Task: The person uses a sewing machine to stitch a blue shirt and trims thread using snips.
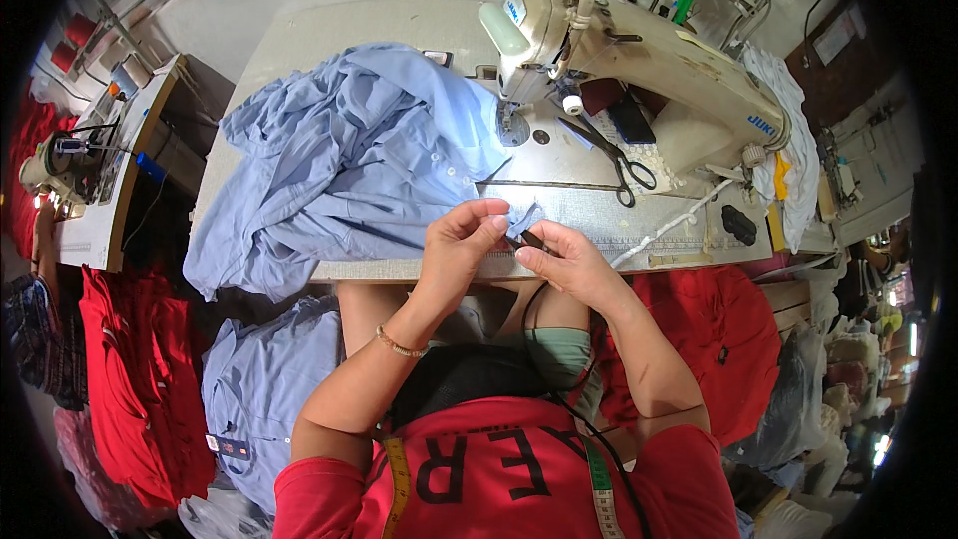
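Note:
Close together at the table's front edge, both hands work over a small piece of light blue cloth (525, 217). My left hand (461, 245) is closed, thumb and forefinger pinching the cloth. Closed too is my right hand (571, 260), around a small dark slim tool (526, 239) whose tip meets the cloth; its exact kind is partly hidden by the fingers. To the left, a crumpled light blue button shirt (349, 160) covers much of the table, with one part lying by the needle area of the sewing machine (639, 50).
Black-handled scissors (621, 168) and a dark phone (631, 120) lie right of the needle. A white cord (679, 223) and a small black object (738, 225) are farther right. Red garments (699, 349) hang beside my right leg. At far left, another person's arm (45, 240) reaches a second machine.

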### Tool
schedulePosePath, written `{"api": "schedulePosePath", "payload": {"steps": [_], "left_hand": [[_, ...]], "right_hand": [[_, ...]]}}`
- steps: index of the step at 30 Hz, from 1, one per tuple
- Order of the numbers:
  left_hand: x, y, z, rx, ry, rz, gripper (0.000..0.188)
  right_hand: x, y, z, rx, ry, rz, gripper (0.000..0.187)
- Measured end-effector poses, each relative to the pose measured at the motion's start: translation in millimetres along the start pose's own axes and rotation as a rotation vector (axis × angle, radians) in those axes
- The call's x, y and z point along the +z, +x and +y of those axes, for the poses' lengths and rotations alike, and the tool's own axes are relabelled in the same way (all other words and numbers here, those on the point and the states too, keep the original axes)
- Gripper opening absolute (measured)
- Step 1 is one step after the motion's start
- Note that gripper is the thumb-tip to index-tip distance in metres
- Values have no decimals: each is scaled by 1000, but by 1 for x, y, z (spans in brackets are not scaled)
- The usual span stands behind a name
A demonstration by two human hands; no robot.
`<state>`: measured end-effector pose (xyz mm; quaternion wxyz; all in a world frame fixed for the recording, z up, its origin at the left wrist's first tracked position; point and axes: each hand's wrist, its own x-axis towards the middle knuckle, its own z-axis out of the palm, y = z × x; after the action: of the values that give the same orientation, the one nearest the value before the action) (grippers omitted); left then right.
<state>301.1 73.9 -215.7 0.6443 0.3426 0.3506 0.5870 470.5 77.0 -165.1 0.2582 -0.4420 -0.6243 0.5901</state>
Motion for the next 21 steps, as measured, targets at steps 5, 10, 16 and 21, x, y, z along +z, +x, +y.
{"api": "schedulePosePath", "payload": {"steps": [5,10,16,21], "left_hand": [[-1,0,0,-34,10,5,21],[-2,1,0,-46,29,13,20],[-1,0,-1,-45,16,26,19],[-2,0,-2,-40,6,12,18]], "right_hand": [[0,2,0,0,7,-1,17],[-2,3,4,26,39,-21,17],[-2,2,2,107,160,-30,17],[0,1,1,88,182,-39,19]]}}
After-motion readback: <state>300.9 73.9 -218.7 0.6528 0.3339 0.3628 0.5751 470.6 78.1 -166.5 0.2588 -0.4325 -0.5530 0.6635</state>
